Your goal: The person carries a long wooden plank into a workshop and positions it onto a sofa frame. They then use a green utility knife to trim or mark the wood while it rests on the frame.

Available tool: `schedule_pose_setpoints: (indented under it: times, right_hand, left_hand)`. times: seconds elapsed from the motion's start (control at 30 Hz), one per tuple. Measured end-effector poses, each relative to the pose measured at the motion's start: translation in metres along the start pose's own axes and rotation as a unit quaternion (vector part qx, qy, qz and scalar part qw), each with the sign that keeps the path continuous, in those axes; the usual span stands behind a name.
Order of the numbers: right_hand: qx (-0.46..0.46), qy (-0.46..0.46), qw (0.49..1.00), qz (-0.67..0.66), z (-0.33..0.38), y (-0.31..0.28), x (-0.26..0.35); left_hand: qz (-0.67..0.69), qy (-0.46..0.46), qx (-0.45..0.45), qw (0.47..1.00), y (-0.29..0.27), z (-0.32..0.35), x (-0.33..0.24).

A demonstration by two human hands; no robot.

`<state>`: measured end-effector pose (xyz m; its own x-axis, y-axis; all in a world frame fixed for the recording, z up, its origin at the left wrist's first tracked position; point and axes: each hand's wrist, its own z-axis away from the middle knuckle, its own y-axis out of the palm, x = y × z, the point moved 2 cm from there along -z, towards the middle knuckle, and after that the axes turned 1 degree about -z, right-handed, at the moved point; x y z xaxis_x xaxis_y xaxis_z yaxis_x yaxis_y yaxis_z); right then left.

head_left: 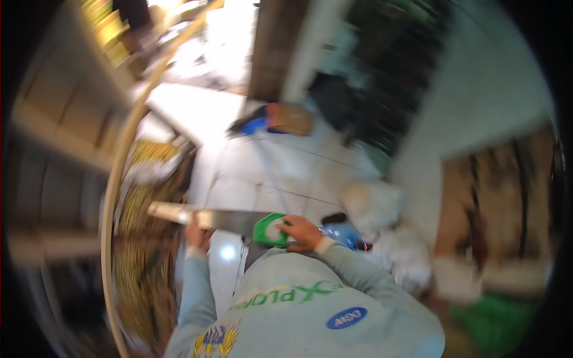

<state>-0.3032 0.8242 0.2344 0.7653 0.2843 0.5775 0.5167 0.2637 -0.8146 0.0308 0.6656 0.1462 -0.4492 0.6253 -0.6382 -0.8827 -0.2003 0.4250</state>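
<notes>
A handsaw with a green handle (pixel 261 231) and a grey blade (pixel 236 221) lies level in front of my body. My right hand (pixel 303 233) is closed on the handle at its right side. Over the blade's far left end, or in line with it, is a pale tan strip (pixel 170 211); blur hides whether it is wood or a sleeve. My left hand (pixel 198 234) is closed around the strip near where it meets the blade, thumb on top.
Left of me a shelf or rack holds yellowish bundled goods (pixel 143 250), edged by a long pale curved rail (pixel 113 173). A brown and blue bag (pixel 289 119) lies on the tiled floor (pixel 239 185) ahead. White sacks (pixel 373 206) and a blue object (pixel 341 234) stand to the right.
</notes>
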Motion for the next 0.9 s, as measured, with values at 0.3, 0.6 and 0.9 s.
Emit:
schedule_pose_setpoints:
  times: [0.3,0.6,0.9]
  right_hand:
    - [0.114,-0.301,0.946,0.032,-0.012,0.045,0.036]
    - [0.192,-0.036,0.98,-0.02,-0.019,0.099,0.049]
    - [0.144,-0.002,0.989,0.03,-0.061,0.16,-0.024]
  left_hand:
    - [0.151,-0.001,-0.184,0.971,-0.086,0.147,0.102]
    - [-0.413,-0.29,-0.433,0.747,-0.283,0.361,0.462]
    - [-0.131,-0.306,-0.408,0.85,-0.218,0.447,0.493]
